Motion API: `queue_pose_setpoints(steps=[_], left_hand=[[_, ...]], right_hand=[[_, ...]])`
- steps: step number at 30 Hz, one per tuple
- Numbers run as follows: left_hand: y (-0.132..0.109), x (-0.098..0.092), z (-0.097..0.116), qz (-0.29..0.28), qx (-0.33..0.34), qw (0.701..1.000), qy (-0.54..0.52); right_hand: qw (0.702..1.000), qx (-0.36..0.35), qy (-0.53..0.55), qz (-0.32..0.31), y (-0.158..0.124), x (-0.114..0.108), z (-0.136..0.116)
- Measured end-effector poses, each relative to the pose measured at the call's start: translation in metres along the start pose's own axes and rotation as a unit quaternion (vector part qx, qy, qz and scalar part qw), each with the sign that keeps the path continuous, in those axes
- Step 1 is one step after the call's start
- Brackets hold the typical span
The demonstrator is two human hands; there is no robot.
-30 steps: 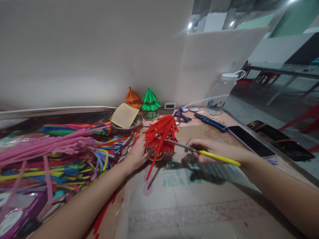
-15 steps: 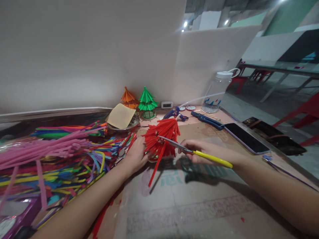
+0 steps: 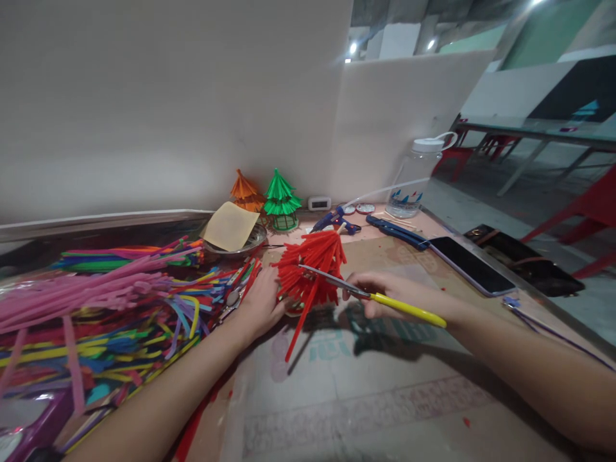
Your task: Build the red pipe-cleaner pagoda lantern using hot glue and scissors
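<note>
A red tiered tree-like piece (image 3: 312, 266) made of fuzzy pipe cleaners leans in front of me, a pale stick tip at its top. My left hand (image 3: 260, 301) grips it low on its left side; the fingertips are partly hidden by the red strands. One long red pipe cleaner (image 3: 301, 330) hangs from it toward me. On its right, my right hand (image 3: 375, 292) is closed around yellow-handled scissors (image 3: 409, 310). The handles lie back over the wrist, and the blades reach across the front of the red piece.
Pipe cleaners in many colours (image 3: 96, 301) pile up on the left. Behind stand an orange tree (image 3: 246, 192), a green tree (image 3: 282, 199), a glue gun (image 3: 332, 219) and a bottle (image 3: 409, 183). A blue cutter (image 3: 397, 232) and a phone (image 3: 471, 264) lie at right.
The whole view has shifted slightly, so things sit a little further left. Both hands keep their holds on the red piece and the scissors.
</note>
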State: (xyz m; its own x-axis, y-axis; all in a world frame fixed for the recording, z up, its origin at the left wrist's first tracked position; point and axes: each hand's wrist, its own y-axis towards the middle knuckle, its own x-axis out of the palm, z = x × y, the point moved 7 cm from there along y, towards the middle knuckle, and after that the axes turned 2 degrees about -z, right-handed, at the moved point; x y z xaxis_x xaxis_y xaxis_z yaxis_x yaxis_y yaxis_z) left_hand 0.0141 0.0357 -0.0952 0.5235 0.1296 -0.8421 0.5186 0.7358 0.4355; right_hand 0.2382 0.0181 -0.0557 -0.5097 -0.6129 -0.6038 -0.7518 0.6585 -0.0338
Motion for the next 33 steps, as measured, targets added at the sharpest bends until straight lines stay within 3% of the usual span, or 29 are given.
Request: queue_pose_setpoints(steps=[8, 15, 33], left_hand=[[-0.004, 0.007, -0.006, 0.005, -0.01, 1.0, 0.006], [-0.005, 0.011, -0.017, 0.003, -0.05, 0.999, 0.013], [-0.009, 0.012, -0.019, 0.013, -0.088, 0.996, -0.004]], right_hand=[[0.996, 0.09, 0.024, 0.002, -0.001, -0.003, 0.001], [0.996, 0.064, -0.009, -0.054, -0.007, -0.002, 0.003], [0.998, 0.024, 0.04, -0.044, -0.005, -0.013, 0.0]])
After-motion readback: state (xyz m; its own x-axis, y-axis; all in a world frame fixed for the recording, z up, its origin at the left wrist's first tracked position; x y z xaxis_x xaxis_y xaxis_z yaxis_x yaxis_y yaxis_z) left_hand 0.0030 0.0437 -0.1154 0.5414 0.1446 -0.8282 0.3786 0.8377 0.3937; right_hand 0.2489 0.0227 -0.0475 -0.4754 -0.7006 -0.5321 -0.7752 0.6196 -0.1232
